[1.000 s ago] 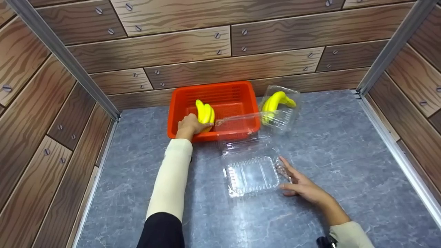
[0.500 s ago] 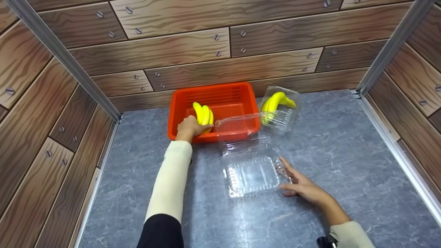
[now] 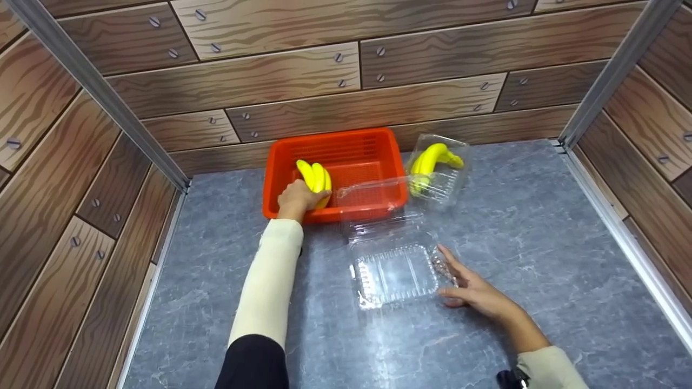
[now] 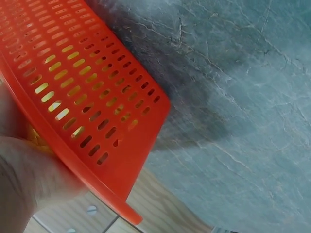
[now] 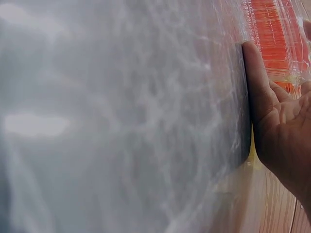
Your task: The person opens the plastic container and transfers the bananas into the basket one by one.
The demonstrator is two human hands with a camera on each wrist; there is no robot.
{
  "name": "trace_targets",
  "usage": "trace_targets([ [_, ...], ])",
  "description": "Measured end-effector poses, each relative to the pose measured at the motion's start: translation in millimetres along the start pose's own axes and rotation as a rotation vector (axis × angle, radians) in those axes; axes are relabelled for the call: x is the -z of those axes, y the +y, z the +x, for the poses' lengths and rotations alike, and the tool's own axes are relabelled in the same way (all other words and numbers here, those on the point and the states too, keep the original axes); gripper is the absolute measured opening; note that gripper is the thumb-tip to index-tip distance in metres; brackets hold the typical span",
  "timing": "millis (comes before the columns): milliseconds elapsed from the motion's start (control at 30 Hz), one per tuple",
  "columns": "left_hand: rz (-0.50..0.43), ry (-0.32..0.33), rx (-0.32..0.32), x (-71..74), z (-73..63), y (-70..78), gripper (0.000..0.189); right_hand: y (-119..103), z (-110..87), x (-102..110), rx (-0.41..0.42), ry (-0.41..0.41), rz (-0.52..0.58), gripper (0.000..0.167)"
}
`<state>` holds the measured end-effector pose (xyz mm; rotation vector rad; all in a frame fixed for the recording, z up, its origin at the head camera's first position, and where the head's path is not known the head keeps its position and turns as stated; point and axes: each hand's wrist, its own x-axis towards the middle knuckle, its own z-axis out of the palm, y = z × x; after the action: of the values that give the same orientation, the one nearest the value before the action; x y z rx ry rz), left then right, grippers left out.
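Observation:
In the head view my left hand [image 3: 298, 199] reaches over the front rim of the red basket [image 3: 273, 162]. It grips a bunch of yellow bananas [image 3: 318, 175] inside, thumb on the right side and fingers mostly hidden. Through the basket's slots the left wrist view shows yellow beside the left hand [image 4: 34, 174]. An opened clear plastic clamshell [image 3: 400, 270] lies on the grey surface, its raised lid overlapping the basket in view. Against its right edge rests my right hand [image 3: 478, 292], fingers fairly straight and thumb apart; the right wrist view shows this hand [image 5: 282, 116] close up.
Right of the basket, another clear clamshell [image 3: 459, 146] contains a banana bunch [image 3: 432, 159]. Wood-patterned walls [image 3: 292, 75] with metal corner rails [image 3: 621, 208] enclose the grey marbled surface [image 3: 540, 227] on three sides.
The banana bunch in my left hand has shifted slightly left inside the basket and tilted a little. My right hand and the opened clamshell have stayed put.

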<state>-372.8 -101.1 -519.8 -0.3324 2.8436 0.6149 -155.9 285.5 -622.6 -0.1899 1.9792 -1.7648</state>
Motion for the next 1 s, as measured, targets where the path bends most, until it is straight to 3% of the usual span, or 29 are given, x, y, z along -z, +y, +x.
trace_targets([
  [200, 0.022, 0.002, -0.006, 0.2, 4.8, -3.4, 0.07, -1.2, 1.6, -0.1, 0.005, -0.015, 0.002, 0.106],
  [300, 0.023, -0.007, -0.003, -1.1, 10.9, -5.4, 0.07, -2.1, 1.6, 0.3, 0.002, -0.015, -0.002, 0.105],
  [367, 0.008, -0.018, -0.011, -6.8, 24.9, -11.6, 0.073, -2.4, 1.3, 0.7, -0.002, -0.009, -0.006, 0.106],
  [433, -0.012, -0.034, -0.009, -6.7, 26.0, -11.7, 0.071, -2.4, 0.9, 0.9, -0.003, -0.004, -0.009, 0.106],
  [533, -0.042, -0.041, -0.012, -5.0, 22.7, -11.1, 0.069, -1.9, 0.5, 1.1, 0.001, -0.007, -0.01, 0.105],
  [633, -0.047, -0.031, -0.011, 0.4, 7.3, -5.4, 0.063, -1.3, 0.1, 1.1, 0.007, -0.015, -0.01, 0.105],
  [867, -0.001, -0.002, 0.002, -6.1, 12.8, -7.7, 0.068, -1.1, -0.6, 1.0, 0.015, -0.022, -0.001, 0.106],
  [1000, -0.007, -0.003, 0.0, -2.2, 4.6, -3.7, 0.069, -0.8, -0.3, 1.5, 0.015, -0.02, -0.007, 0.105],
])
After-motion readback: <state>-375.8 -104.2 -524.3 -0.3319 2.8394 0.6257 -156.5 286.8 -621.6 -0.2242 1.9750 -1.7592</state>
